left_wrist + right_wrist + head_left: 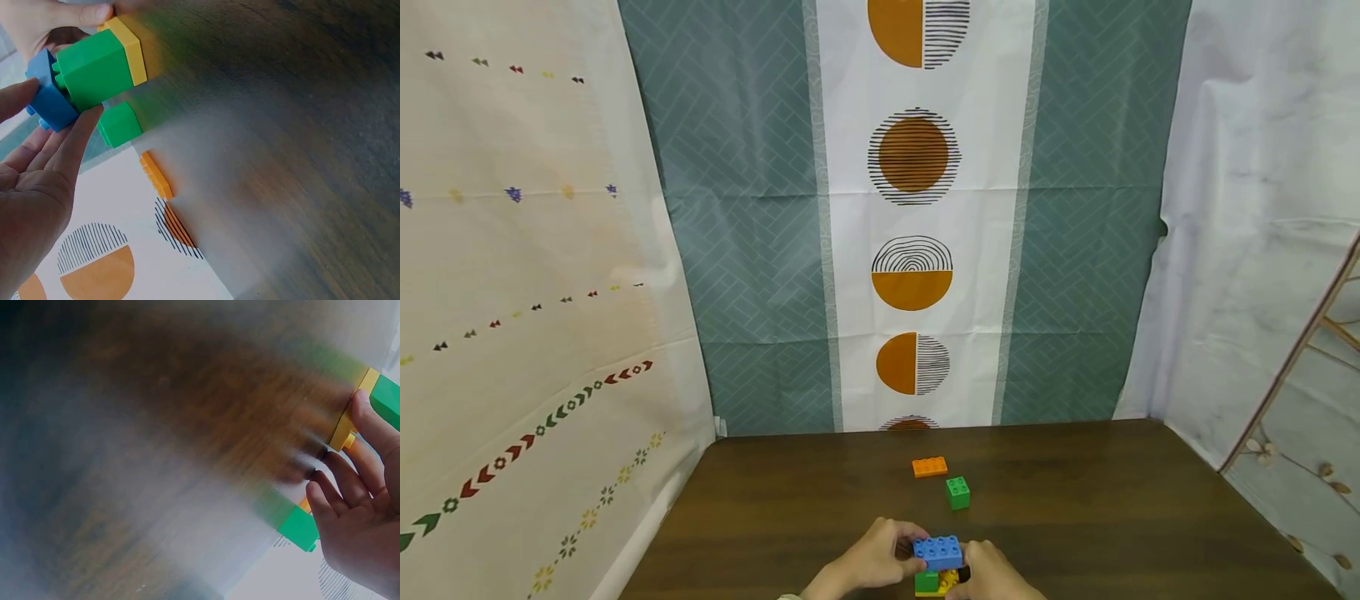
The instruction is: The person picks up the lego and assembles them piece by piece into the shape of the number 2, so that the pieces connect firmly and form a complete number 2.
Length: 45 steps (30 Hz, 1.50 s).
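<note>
My left hand (880, 557) pinches a blue toy building brick (937, 552) between thumb and fingers. Under it stands a green brick (94, 65), set at one end of a flat yellow piece (129, 49). In the left wrist view, some green studs show beside the blue brick, which sits tilted against the green one. The thumb of my right hand (369, 487) presses one side of the yellow piece, with fingers at its other side. Bare yellow studs show near my right fingers in the head view.
Farther back on the dark wooden table (790, 492) lie a small green brick (958, 493) and a flat orange piece (930, 467). A patterned cloth (917, 250) hangs behind the table's far edge. Light cloths hang at the left and right sides.
</note>
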Tool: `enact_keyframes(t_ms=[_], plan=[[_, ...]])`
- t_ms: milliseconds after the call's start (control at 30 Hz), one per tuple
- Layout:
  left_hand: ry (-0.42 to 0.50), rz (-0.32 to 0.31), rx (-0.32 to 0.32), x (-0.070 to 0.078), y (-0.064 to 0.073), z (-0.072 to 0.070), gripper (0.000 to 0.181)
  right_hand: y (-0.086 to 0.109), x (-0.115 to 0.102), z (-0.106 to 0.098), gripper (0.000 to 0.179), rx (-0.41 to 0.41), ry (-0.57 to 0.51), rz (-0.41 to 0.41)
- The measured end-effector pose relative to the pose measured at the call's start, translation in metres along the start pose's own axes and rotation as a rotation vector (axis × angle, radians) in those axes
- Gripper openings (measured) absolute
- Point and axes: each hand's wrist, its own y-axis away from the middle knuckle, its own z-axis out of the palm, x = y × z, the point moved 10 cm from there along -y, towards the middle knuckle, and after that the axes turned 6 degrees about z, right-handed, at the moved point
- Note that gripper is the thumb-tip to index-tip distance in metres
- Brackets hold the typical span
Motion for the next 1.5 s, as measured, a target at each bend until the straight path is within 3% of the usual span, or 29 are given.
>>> enact_keyframes(t_ms=[333, 567, 700, 967, 1300, 1400, 1500], plan=[[0.014, -0.003, 0.0, 0.0, 0.003, 0.001, 0.029, 0.0, -0.004, -0.004, 0.04, 0.03, 0.041, -0.063], [-0.003, -0.004, 0.01, 0.0, 0.004, 0.002, 0.03, -0.001, 0.0, -0.001, 0.042, 0.016, 0.014, -0.011], [0.016, -0.005, 0.018, -0.001, 0.005, 0.003, 0.031, -0.001, -0.001, -0.003, 0.042, 0.036, 0.037, -0.023], [0.126, -0.095, 0.027, -0.012, 0.011, 0.008, 0.035, -0.003, 0.002, 0.0, 0.034, -0.003, -0.029, -0.018], [0.046, -0.178, 0.021, -0.016, 0.012, 0.008, 0.033, -0.002, 0.008, 0.0, 0.035, 0.0, -0.083, 0.006], [0.053, -0.157, 0.008, -0.016, 0.011, 0.008, 0.034, -0.003, 0.007, 0.0, 0.034, -0.003, -0.088, 0.002], [0.057, -0.089, -0.006, -0.012, 0.008, 0.009, 0.035, -0.003, 0.005, -0.002, 0.034, 0.002, -0.07, -0.021]])
